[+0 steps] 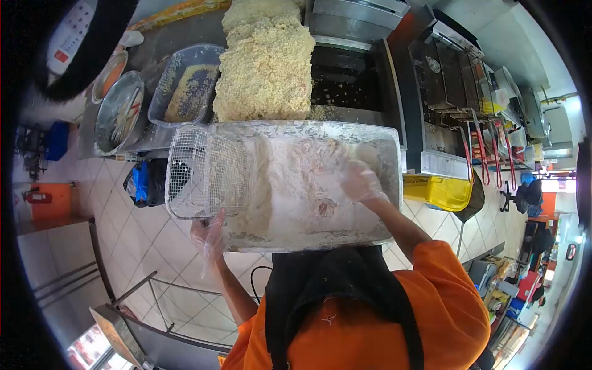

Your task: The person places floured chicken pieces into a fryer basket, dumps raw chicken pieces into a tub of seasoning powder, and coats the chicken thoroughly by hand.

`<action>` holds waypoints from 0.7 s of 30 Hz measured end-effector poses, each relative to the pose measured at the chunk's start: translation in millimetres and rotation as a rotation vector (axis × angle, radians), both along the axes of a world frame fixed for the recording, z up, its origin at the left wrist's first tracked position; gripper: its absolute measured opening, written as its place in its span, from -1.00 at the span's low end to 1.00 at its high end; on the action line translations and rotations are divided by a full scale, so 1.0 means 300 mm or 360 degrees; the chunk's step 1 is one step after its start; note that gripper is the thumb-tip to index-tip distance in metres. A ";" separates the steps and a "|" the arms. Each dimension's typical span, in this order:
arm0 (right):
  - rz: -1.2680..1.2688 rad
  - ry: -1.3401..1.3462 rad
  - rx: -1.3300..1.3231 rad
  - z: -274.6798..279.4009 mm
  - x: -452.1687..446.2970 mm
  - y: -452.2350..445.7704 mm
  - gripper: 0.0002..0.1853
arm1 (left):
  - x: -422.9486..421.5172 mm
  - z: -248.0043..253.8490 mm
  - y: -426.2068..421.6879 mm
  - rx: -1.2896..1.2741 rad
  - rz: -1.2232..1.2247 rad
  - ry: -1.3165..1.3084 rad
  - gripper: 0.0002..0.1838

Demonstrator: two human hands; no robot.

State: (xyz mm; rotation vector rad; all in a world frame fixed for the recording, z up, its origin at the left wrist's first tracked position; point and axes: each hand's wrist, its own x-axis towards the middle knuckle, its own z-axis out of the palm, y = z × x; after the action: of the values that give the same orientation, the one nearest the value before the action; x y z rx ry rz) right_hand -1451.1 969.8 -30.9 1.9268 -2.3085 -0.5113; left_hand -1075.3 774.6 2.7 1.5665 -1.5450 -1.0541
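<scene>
Tub edge [308, 242], basket [213, 169] overhanging; right hand [362, 183] within

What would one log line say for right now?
left hand: holding wire basket | right hand: blurred, at white powder, contact unclear | wire basket: at left end of tub

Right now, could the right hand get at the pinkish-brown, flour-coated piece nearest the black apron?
Probably yes: the gloved right hand is close by, the piece shows through white flour, and the silver wire basket sits off left.
</scene>
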 end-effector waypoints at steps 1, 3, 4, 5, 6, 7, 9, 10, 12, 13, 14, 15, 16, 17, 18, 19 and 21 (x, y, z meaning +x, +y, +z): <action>0.0292 0.0262 0.0027 0.026 -0.002 0.004 -0.62 | -0.004 0.007 -0.001 -0.0023 -0.0007 0.0030 -0.64; -0.0032 -0.0364 -0.0385 0.163 0.003 -0.007 -0.62 | -0.018 0.041 0.000 0.0051 0.0032 -0.0189 -0.65; -0.0214 -0.0679 -0.0583 0.218 0.008 -0.014 -0.62 | -0.020 0.059 0.003 0.0090 0.0040 -0.0301 -0.66; -0.0313 -0.0675 -0.0236 0.194 -0.007 -0.029 -0.61 | -0.023 0.073 0.007 0.0103 0.0032 -0.0279 -0.66; -0.0415 -0.0662 0.0111 0.152 -0.033 -0.053 -0.59 | -0.028 0.086 0.010 0.0115 0.0017 -0.0255 -0.67; -0.0440 -0.0720 0.0215 0.138 -0.050 -0.048 -0.59 | -0.033 0.092 0.010 0.0122 -0.0005 -0.0225 -0.67; -0.0344 -0.0718 0.0071 0.145 -0.089 -0.029 -0.61 | -0.029 0.055 0.002 0.0054 -0.0010 -0.0058 -0.67; -0.0221 -0.0669 -0.0164 0.173 -0.100 -0.004 -0.63 | -0.019 0.049 0.009 0.0030 -0.0002 0.0012 -0.67; -0.0218 -0.0563 -0.0255 0.199 -0.135 0.030 -0.66 | -0.016 0.068 0.012 0.0043 0.0007 -0.0126 -0.66; -0.0349 -0.0501 -0.0120 0.210 -0.161 0.037 -0.67 | -0.023 0.075 0.011 0.0046 0.0001 -0.0189 -0.66; -0.0394 -0.0520 0.0011 0.219 -0.173 0.052 -0.68 | -0.025 0.070 0.014 0.0035 -0.0002 -0.0149 -0.66; -0.0438 -0.0536 0.0143 0.235 -0.182 0.063 -0.69 | -0.024 0.066 0.015 0.0023 -0.0009 -0.0110 -0.66; -0.0371 -0.0635 0.0270 0.277 -0.186 0.059 -0.70 | -0.023 0.059 0.012 0.0011 -0.0004 -0.0071 -0.66; -0.0298 -0.0740 0.0403 0.328 -0.183 0.053 -0.70 | -0.012 0.041 0.006 0.0031 -0.0001 -0.0097 -0.67; -0.0419 -0.0864 0.0584 0.407 -0.150 0.039 -0.71 | -0.003 0.026 0.000 0.0051 0.0003 -0.0125 -0.67; -0.0282 -0.0828 0.0609 0.367 -0.151 0.052 -0.72 | 0.001 0.014 -0.004 0.0067 0.0009 -0.0146 -0.67; -0.0021 -0.0744 0.0651 0.194 -0.172 0.109 -0.74 | -0.016 0.023 0.004 0.0051 0.0027 0.0051 -0.68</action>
State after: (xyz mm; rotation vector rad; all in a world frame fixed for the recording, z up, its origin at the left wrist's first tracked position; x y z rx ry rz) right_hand -1502.8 1002.5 27.3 2.4419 -2.6582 -0.6328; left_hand -1080.3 775.8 9.7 1.5741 -1.4975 -1.0941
